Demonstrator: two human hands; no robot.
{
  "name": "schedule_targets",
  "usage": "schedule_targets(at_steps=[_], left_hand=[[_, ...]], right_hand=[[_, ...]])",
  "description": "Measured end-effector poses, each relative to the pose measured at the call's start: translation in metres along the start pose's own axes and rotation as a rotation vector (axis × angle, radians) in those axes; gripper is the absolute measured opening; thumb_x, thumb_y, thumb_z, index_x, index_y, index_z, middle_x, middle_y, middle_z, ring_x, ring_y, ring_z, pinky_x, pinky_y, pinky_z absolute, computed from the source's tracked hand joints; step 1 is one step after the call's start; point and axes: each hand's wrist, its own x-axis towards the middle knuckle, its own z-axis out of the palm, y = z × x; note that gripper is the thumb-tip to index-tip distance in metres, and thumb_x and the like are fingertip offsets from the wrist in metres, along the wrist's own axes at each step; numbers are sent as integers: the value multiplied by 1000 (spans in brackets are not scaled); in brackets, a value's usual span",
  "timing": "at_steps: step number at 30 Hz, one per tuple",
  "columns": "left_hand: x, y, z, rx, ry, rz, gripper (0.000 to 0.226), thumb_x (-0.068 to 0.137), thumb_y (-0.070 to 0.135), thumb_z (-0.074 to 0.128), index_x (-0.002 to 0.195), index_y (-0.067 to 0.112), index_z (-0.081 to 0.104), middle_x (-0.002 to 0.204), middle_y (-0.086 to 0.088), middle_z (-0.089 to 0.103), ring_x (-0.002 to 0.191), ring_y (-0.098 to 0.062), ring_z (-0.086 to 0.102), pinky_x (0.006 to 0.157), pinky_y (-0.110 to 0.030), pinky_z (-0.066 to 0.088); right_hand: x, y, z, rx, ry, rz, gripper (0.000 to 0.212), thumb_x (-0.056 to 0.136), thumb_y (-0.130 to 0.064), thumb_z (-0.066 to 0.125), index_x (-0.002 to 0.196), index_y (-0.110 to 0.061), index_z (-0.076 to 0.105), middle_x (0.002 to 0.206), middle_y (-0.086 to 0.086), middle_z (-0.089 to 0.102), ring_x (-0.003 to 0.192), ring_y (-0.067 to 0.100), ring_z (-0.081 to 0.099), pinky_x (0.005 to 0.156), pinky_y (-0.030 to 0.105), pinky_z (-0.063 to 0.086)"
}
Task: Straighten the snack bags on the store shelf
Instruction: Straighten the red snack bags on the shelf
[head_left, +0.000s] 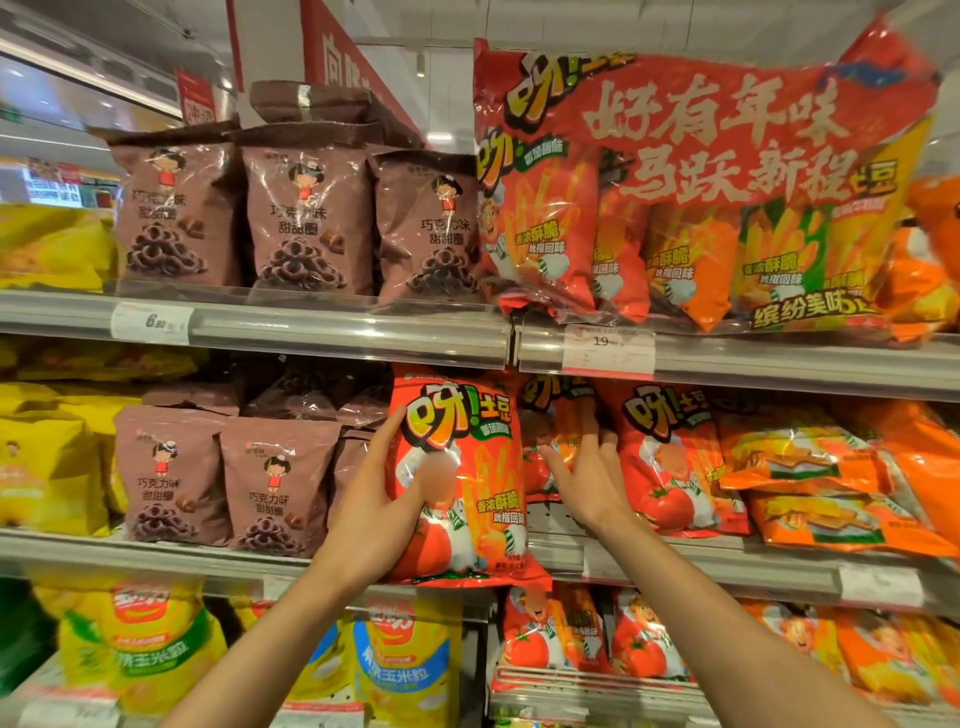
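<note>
**Red chip bag held at the middle shelf, other hand reaching in behind**

Left hand (376, 486) grips the red chip bag (460, 483) by its left edge, thumb across the front, fingers wrapped behind. Bag is upright, facing out, held in front of the middle shelf (249, 561); its bottom edge hangs over the shelf's front rail.

Right hand (584, 467) is just right of that bag, fingers spread and fairly straight, reaching into the gap against the red bags further back (550, 415). It touches them; can't tell if it grips anything.

More red bags (670, 467) stand right of the right hand, leaning slightly. Past those, orange bags (810, 467) lie tilted and stacked on each other.

Left of the held bag, same shelf: brown bags with chocolate rings (171, 478), upright in a row, more lying flat behind them. Yellow bags (47, 467) at the far left.

Top shelf (311, 327): three brown bags (306, 218) upright side by side, one more lying on top. To the right, a big red multipack (701, 197) holding several smaller bags, leaning forward over the rail. Price tags (609, 349) clipped to the rail; one reads 6.90, the other 19.90.

Bottom shelf: yellow bags with green or blue labels (400, 670) on the left, small red bags (587, 639) in the centre, orange ones at right.
</note>
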Motion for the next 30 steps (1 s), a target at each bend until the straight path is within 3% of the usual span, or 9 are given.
schedule_targets(at_steps=[4, 8, 12, 15, 19, 23, 26, 28, 30], left_hand=[[2, -5, 2, 1, -14, -3, 67, 91, 47, 65, 149, 47, 31, 135, 48, 35, 134, 18, 34, 114, -24, 30], [3, -7, 3, 9, -18, -10, 68, 87, 56, 62, 147, 54, 30, 125, 58, 37, 129, 23, 35, 111, -26, 33], [3, -7, 5, 16, -13, -13, 66, 93, 36, 63, 149, 49, 31, 120, 62, 37, 127, 25, 35, 116, -31, 33], [4, -9, 5, 21, -29, -12, 66, 93, 39, 63, 149, 52, 29, 124, 59, 38, 133, 11, 40, 116, -38, 36], [5, -9, 4, -20, -39, -8, 65, 93, 39, 63, 147, 53, 31, 132, 49, 42, 134, 6, 43, 115, -41, 38], [6, -9, 8, -40, -29, -2, 64, 88, 43, 65, 142, 54, 34, 124, 56, 43, 126, 23, 39, 113, -29, 35], [6, -9, 13, -65, -34, 3, 65, 86, 49, 69, 141, 55, 34, 124, 56, 43, 124, 25, 39, 109, -24, 36], [5, -6, 16, -75, -27, 5, 70, 78, 63, 70, 139, 56, 35, 123, 56, 44, 122, 27, 39, 103, -16, 35], [4, -2, 20, -77, -33, 3, 69, 73, 62, 63, 136, 58, 35, 117, 60, 42, 116, 31, 39, 96, -6, 33]], right_hand=[[4, 4, -9, -60, -139, 6, 73, 95, -57, 52, 145, -7, 33, 147, 27, 30, 135, 42, 37, 111, 45, 35], [8, 14, -21, -168, -275, -65, 72, 88, -51, 67, 141, -12, 36, 148, 22, 32, 132, 37, 43, 107, 40, 40], [8, 13, -13, -203, -160, -113, 61, 90, -40, 68, 134, -7, 42, 146, 26, 33, 130, 42, 44, 106, 41, 40], [11, 11, -4, -220, -99, -125, 69, 92, -39, 65, 145, -7, 34, 147, 29, 32, 130, 44, 42, 109, 43, 39], [13, 9, -4, -299, -144, -128, 77, 95, -46, 57, 154, -11, 22, 150, 34, 27, 136, 46, 35, 113, 43, 34], [0, 16, -25, -410, -70, -301, 65, 98, -39, 53, 151, -10, 29, 152, 27, 27, 141, 41, 30, 116, 43, 32], [-5, 32, -46, -589, 117, -450, 46, 95, -27, 58, 134, -3, 52, 140, 23, 47, 131, 41, 45, 111, 46, 38], [-5, 42, -57, -704, 219, -472, 53, 88, -29, 64, 132, 0, 56, 135, 22, 55, 126, 41, 50, 110, 50, 39], [-6, 52, -60, -773, 245, -438, 67, 85, -36, 67, 139, 1, 51, 139, 22, 54, 130, 41, 48, 112, 54, 37]])
